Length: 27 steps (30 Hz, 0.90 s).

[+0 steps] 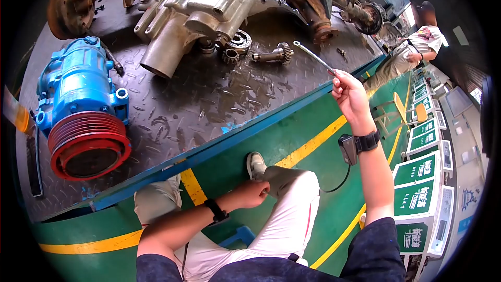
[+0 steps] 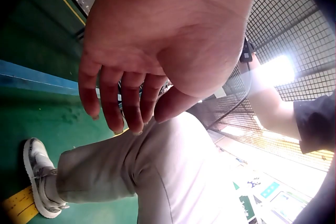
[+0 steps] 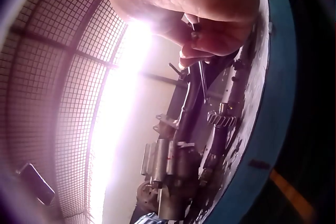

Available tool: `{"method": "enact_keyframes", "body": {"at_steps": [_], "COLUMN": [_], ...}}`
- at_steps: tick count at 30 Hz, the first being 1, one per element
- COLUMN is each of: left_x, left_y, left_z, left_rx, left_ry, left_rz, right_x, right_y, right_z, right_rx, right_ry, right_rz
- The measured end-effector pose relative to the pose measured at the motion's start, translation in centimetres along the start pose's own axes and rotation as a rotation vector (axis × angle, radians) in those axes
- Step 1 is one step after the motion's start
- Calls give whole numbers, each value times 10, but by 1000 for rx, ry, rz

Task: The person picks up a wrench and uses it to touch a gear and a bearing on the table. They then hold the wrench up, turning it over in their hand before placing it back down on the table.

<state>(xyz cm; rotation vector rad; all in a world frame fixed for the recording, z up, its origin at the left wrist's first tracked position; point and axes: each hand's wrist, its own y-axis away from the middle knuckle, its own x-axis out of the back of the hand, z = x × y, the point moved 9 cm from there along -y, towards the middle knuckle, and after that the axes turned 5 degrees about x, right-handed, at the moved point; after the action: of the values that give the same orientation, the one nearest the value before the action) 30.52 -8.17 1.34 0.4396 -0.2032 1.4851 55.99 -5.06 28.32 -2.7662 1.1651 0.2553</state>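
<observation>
My right hand (image 1: pixel 350 96) is raised past the front edge of the workbench and pinches a slim silver wrench (image 1: pixel 314 56) by one end. The wrench's ring end points away, towards the bench, near a short gear shaft (image 1: pixel 275 54). In the right wrist view, thumb and fingers close round the wrench (image 3: pixel 203 79), its near end partly hidden by them. My left hand (image 1: pixel 253 194) hangs low over my knee with nothing in it. From the left wrist view, that hand's fingers (image 2: pixel 109 95) droop, loosely bent, above the trouser leg.
On the dark tread-plate bench (image 1: pixel 193 109) stand a blue compressor-like unit (image 1: pixel 81 83) with a red pulley, a grey metal housing (image 1: pixel 209 5), bearings (image 1: pixel 237 42) and a rusty axle (image 1: pixel 308 0). Another person (image 1: pixel 420 47) stands at far right, beyond a yellow chair (image 1: pixel 401 107). Green-labelled equipment (image 1: pixel 417 188) lines the right.
</observation>
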Motion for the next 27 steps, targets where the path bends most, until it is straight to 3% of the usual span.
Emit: {"method": "enact_keyframes", "body": {"at_steps": [27], "left_x": [3], "left_y": [3], "left_z": [6], "left_rx": [2], "left_ry": [-49], "left_rz": [-13], "right_x": [5], "right_y": [4], "right_z": [3], "right_rx": [26], "right_ry": [100], "right_rz": [41]}}
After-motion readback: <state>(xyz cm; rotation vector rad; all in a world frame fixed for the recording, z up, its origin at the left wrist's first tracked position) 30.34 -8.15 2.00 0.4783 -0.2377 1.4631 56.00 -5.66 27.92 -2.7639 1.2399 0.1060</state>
